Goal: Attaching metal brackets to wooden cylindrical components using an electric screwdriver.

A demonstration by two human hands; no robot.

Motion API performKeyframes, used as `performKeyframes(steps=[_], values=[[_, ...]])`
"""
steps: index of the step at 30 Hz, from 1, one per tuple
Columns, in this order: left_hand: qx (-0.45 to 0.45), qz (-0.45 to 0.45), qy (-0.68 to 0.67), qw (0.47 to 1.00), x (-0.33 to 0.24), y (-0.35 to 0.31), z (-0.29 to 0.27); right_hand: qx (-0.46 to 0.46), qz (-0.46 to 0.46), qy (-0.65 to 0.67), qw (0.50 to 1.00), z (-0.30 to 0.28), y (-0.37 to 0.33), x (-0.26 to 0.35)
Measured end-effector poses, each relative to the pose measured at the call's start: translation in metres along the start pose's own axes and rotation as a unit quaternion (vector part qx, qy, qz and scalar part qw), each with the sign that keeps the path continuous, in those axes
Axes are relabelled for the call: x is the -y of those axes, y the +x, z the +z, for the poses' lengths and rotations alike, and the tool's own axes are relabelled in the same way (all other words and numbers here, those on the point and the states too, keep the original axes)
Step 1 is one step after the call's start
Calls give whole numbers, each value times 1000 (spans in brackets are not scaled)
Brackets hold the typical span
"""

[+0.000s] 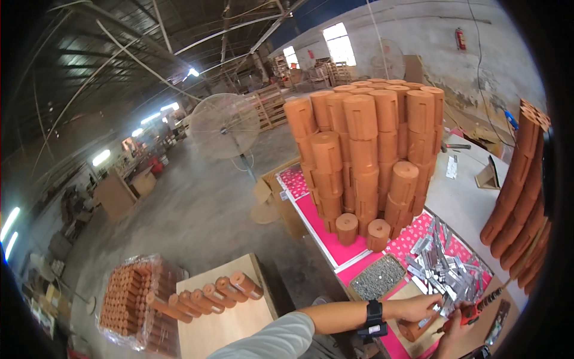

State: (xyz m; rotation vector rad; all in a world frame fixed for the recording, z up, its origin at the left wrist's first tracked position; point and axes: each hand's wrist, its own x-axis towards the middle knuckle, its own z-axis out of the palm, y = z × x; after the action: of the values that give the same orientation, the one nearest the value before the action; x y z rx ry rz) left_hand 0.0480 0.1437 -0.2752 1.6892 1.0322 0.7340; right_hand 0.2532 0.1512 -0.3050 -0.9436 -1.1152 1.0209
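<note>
My left hand (pixel 418 307), with a black band on its wrist, reaches over the pink-covered table with its fingers pinched together. What is between its fingertips is too small to tell. Just below it, an orange-brown wooden cylinder (pixel 412 329) lies on its side on a light board. My right hand (pixel 457 328) is wrapped round a red electric screwdriver (pixel 470 315) with a dark coiled cord, close to the cylinder's right end. Beyond both hands is a loose heap of silvery metal strips (pixel 445 266). A shallow tray of small grey screws (pixel 378 278) sits to its left.
Tall stacks of orange-brown cylinders (pixel 362 149) stand at the table's far side. More columns (pixel 514 185) rise at the right. A wooden board at lower left bears a row of cylinders (pixel 218 293), beside a plastic-wrapped bundle (pixel 134 299). A large fan (pixel 224 128) stands behind.
</note>
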Motion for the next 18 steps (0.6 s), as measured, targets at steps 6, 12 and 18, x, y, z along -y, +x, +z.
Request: performKeyframes(steps=[6, 12, 18], values=[[-24, 33, 13, 999, 14, 0, 0, 39, 21, -64, 997, -8, 10, -10], [-40, 37, 9, 998, 23, 4, 9, 44, 14, -50, 998, -20, 17, -25], [-48, 89, 24, 995, 7, -14, 23, 6, -3, -23, 1000, -58, 4, -49]])
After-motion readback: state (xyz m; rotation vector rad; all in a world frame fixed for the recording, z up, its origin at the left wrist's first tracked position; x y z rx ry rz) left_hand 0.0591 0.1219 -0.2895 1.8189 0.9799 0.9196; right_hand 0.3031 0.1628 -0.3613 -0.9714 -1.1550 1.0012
